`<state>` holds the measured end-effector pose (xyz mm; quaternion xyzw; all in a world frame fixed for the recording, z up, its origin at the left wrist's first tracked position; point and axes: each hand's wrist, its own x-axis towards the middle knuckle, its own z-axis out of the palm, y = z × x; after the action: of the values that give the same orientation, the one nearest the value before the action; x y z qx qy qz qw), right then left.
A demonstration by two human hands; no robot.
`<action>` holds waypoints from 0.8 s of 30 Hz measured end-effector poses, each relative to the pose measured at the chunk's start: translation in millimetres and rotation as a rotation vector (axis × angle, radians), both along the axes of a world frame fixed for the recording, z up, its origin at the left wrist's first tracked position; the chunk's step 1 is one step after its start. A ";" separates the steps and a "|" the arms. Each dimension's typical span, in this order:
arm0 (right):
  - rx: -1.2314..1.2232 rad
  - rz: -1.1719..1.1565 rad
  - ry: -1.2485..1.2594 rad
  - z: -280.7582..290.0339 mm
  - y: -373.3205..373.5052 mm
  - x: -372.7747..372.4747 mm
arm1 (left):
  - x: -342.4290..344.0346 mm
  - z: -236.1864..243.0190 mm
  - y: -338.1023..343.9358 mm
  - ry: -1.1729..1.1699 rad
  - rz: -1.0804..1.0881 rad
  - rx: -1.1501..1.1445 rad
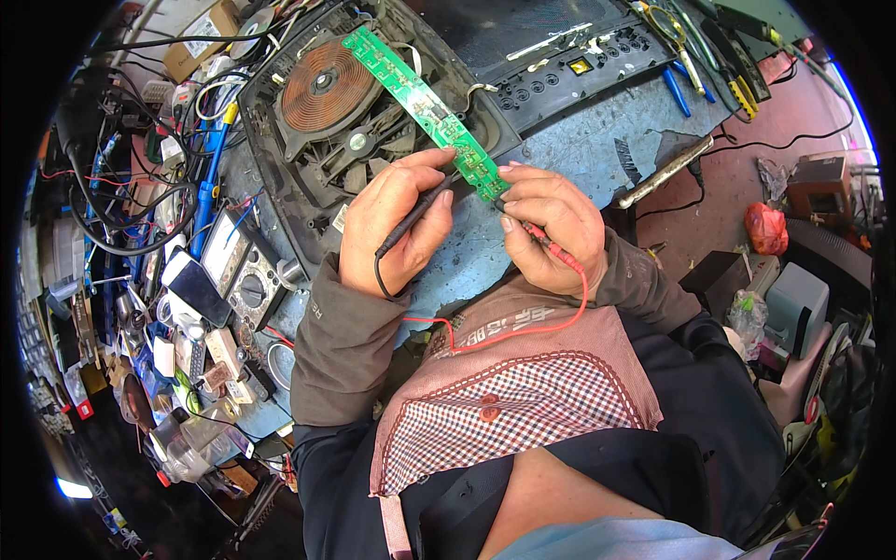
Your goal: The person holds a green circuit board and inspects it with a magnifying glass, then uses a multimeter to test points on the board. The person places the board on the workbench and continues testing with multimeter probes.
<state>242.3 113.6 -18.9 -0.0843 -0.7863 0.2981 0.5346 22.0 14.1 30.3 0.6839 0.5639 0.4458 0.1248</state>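
Observation:
A long green circuit board (422, 105) reaches from the copper coil (313, 98) of an opened induction cooker (297, 182) down toward my hands. My left hand (378, 224) is closed round a black test probe (411, 220), pointed at the board's near end. In my closed right hand (560, 229) is a red test probe (553, 248), by the board's lower right corner; its tip is hard to make out. Fingers of both hands are at or against the board's edges. A red lead crosses my apron. To the left lies a multimeter (252, 285) with a round dial.
A dark cooker panel (551, 56) lies behind the board. At the right stand pliers (744, 96), a blue pen-like tool (677, 91) and a worn strip (665, 172) along the bench edge. Tangled cables, a phone (196, 285) and small parts crowd the left.

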 end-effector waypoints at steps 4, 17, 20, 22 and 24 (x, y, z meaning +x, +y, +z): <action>0.004 -0.003 -0.001 -0.3 0.0 -0.7 | 1.6 2.1 -0.9 -0.004 0.002 -0.004; -0.003 -0.017 -0.002 0.2 -1.5 -1.3 | 1.1 0.6 -1.3 -0.018 0.000 -0.003; -0.004 -0.015 -0.003 0.3 -1.5 -1.1 | 1.3 0.1 -1.1 -0.015 0.004 0.003; -0.005 -0.015 -0.005 0.4 -1.5 -0.9 | 1.1 -0.9 -1.0 -0.015 0.007 0.012; -0.003 -0.022 0.000 -1.3 -1.9 -1.5 | 0.7 -1.6 -1.0 -0.013 0.010 0.025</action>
<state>240.8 111.7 -20.2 -0.0939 -0.7847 0.2933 0.5379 22.7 13.1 28.7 0.6796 0.5608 0.4580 0.1177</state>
